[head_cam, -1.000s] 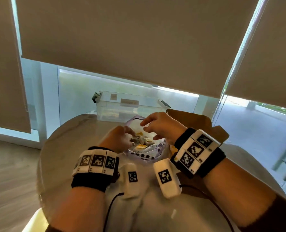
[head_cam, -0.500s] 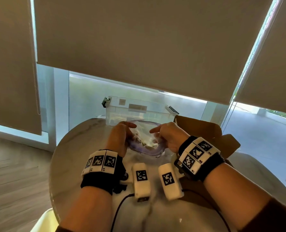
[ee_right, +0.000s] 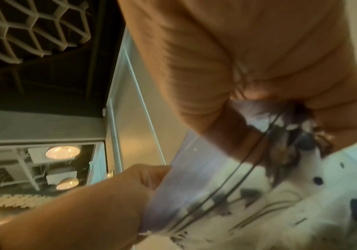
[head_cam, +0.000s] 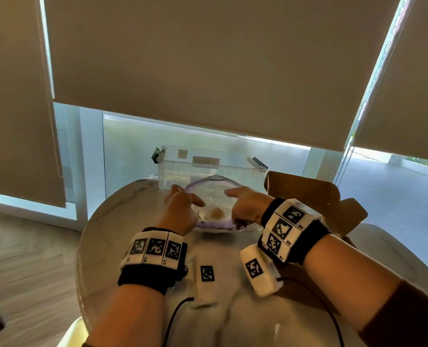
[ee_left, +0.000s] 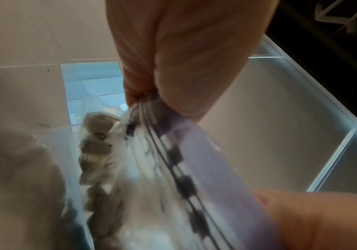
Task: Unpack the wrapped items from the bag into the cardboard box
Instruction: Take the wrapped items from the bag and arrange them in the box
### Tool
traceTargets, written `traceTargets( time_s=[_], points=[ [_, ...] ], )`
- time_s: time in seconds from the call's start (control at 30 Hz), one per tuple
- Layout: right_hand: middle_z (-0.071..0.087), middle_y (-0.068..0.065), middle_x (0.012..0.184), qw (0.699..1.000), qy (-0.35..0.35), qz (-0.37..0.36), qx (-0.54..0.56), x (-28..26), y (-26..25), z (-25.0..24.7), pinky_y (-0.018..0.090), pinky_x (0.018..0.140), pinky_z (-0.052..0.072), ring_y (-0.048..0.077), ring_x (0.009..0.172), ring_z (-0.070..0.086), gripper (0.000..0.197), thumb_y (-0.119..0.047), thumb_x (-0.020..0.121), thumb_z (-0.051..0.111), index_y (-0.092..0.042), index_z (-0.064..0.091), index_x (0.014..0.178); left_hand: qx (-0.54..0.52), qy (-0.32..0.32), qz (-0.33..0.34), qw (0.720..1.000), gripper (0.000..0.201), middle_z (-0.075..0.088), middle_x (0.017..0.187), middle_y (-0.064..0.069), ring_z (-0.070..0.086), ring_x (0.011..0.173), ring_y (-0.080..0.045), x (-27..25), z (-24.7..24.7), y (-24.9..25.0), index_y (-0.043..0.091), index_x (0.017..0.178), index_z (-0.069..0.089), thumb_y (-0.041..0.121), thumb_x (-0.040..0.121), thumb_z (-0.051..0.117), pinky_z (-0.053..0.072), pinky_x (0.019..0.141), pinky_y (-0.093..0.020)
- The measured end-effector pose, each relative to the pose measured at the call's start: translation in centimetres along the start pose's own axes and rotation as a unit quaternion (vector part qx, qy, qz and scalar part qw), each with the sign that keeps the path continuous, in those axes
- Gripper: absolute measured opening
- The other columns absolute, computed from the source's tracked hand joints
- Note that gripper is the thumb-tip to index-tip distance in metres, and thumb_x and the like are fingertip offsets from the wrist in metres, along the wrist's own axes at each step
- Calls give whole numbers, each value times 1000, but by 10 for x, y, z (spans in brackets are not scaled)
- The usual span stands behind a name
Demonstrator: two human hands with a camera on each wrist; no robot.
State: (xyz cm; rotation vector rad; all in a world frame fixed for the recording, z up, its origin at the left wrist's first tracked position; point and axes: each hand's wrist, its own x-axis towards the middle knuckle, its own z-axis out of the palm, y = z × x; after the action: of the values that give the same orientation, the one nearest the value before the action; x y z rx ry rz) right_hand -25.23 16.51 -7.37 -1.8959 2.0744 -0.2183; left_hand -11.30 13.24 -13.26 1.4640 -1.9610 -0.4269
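Clear purple-rimmed bag (head_cam: pixel 209 196), mouth wide

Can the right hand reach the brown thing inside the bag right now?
Probably not yet. The right hand is busy pinching the rim of the bag, as is the left hand. The bag's mouth is held wide open above the wrapped item, so once one hand lets go, the way looks free.

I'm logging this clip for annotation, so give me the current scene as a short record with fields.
surface: round marble table
bag: clear zip bag with purple rim, mouth held open
left hand: pinches bag rim
right hand: pinches opposite rim
contents: wrapped items inside, blurred
cardboard box: brown, flaps open, right of bag
behind bag: clear plastic tub
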Motion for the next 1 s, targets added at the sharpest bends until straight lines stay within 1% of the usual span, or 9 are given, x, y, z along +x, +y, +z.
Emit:
traceTargets(
  time_s=[0.13,0.27,0.37,0.47,0.57,0.63,0.8,0.93,1.0],
  points=[
    [2,21,155,990,-68,12,-124,3,-3,17,39,103,42,37,134,32,92,-5,85,59,-27,-2,151,63,-119,-11,991,72,19,125,-8,26,125,-30,-2,1,-7,24,142,35,10,79,68,28,112,-37],
    [22,12,152,992,-74,-15,-101,3,-1,16,30,89,47,31,129,39,80,-15,85,66,-25,19,149,63,-164,-37,984,88,16,127,-7,26,128,-32,-4,0,-13,28,143,27,15,72,77,34,110,-42],
    [28,11,132,991,56,-65,-107,-6,-5,3,40,104,29,32,127,25,62,-41,78,71,-32,46,134,59,-164,-44,984,91,17,131,-9,28,130,-34,-2,2,-14,32,144,23,17,73,77,35,109,-45],
    [36,3,113,964,205,-166,-38,-10,-19,-4,32,95,30,21,113,34,37,-22,78,73,-24,62,113,62,-164,-46,983,90,17,131,-10,30,129,-34,-1,3,-13,33,144,23,17,74,77,37,107,-45],
    [58,2,89,970,81,-171,151,-13,-36,-2,21,73,49,14,84,56,20,2,80,66,-5,67,99,74,-170,-54,981,89,16,130,-10,33,128,-35,-1,3,-12,30,143,24,18,73,77,40,106,-44],
    [65,10,86,978,-3,-90,189,-3,-41,7,26,77,56,16,77,61,17,1,84,62,4,65,100,79,-177,-47,980,86,14,129,-10,32,127,-35,-1,4,-13,29,141,25,19,73,77,39,106,-42],
    [62,9,102,995,-47,-55,-65,28,-38,25,26,70,47,17,78,56,37,-7,83,66,-1,60,119,54,-185,-34,981,79,16,133,-8,25,130,-33,-2,8,-15,36,138,28,26,75,74,34,108,-43],
    [46,11,138,974,-138,-103,-145,31,-31,32,14,61,42,17,92,48,55,-7,92,53,-7,33,143,36,-197,-38,979,78,17,135,-8,27,131,-33,-1,7,-15,37,141,23,32,79,71,32,108,-42],
    [29,8,151,966,-166,-112,-161,35,-26,39,12,88,37,16,123,39,57,-11,98,43,-10,18,148,39,-202,-41,978,81,15,138,-9,27,132,-34,-1,5,-15,35,144,20,30,80,71,31,108,-41]
  ],
)
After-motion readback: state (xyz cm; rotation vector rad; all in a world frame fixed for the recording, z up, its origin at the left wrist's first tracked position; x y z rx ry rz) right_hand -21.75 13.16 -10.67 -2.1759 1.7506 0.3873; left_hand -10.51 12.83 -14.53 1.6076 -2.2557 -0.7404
